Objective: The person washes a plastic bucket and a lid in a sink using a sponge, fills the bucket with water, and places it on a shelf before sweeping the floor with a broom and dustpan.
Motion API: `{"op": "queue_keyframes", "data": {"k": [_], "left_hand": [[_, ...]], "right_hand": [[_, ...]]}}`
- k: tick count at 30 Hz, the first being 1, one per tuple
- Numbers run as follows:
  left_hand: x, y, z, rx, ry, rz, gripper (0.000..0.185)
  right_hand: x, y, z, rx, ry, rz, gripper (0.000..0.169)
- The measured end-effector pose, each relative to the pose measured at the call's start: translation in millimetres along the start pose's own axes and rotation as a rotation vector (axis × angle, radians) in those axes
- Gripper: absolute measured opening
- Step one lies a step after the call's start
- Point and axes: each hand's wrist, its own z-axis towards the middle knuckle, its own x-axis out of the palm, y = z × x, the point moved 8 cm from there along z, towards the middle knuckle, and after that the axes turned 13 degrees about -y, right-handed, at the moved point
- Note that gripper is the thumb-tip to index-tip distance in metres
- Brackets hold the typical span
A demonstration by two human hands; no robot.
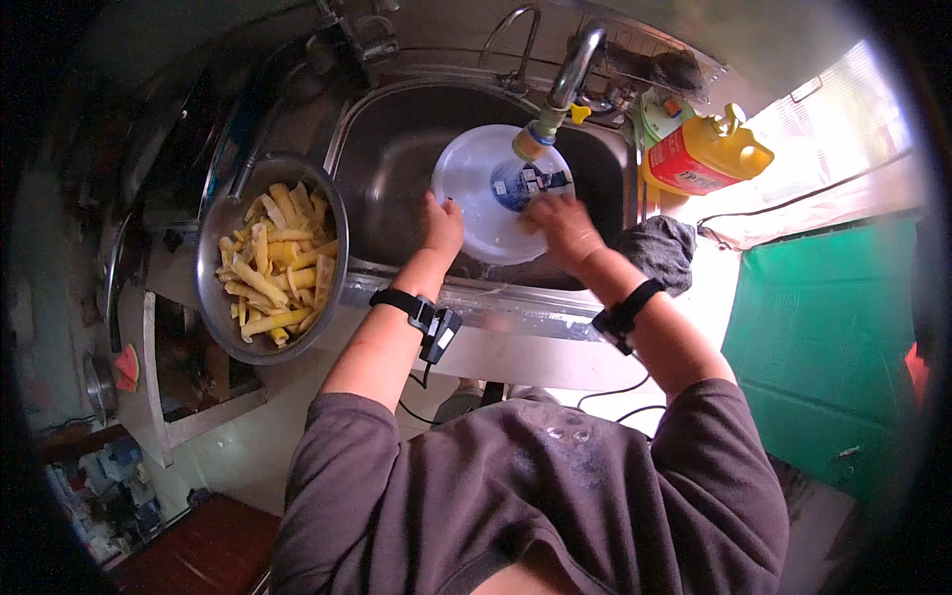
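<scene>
A round white plastic tub or lid [476, 178] with a dark printed label is in the stainless steel sink [387, 141], under the faucet [573, 67]. My left hand [444, 225] grips its left rim, the thumb on top. Over its lower right part, close to the label, is my right hand [563, 227]; its fingers are blurred, and whether they touch the surface or hold anything cannot be told. The faucet's end hangs over the white piece's upper right part.
Left of the sink, a metal bowl [208, 297] holds cut yellowish bamboo shoots [275, 275]. On the right are a crumpled grey cloth [658, 253], a yellow jug with a red label [703, 156] and a green panel [825, 342]. A thin curved spout [513, 37] rises behind the sink.
</scene>
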Motion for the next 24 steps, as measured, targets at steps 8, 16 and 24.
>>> {"op": "queue_keyframes", "data": {"k": [8,16,24], "left_hand": [[-6.2,-29.0,-10.3,0.074,0.018,0.192,0.027],[-14.9,-33.2,-15.7,0.042,-0.046,0.220,0.028],[-0.5,-33.2,-9.5,0.049,-0.003,0.296,0.035]], "right_hand": [[17.5,-64.0,58.0,-0.086,-0.058,-0.307,0.029],[35.8,-51.3,59.5,-0.184,0.414,-0.808,0.024],[-3.3,-76.3,35.8,0.306,0.648,-0.361,0.018]]}}
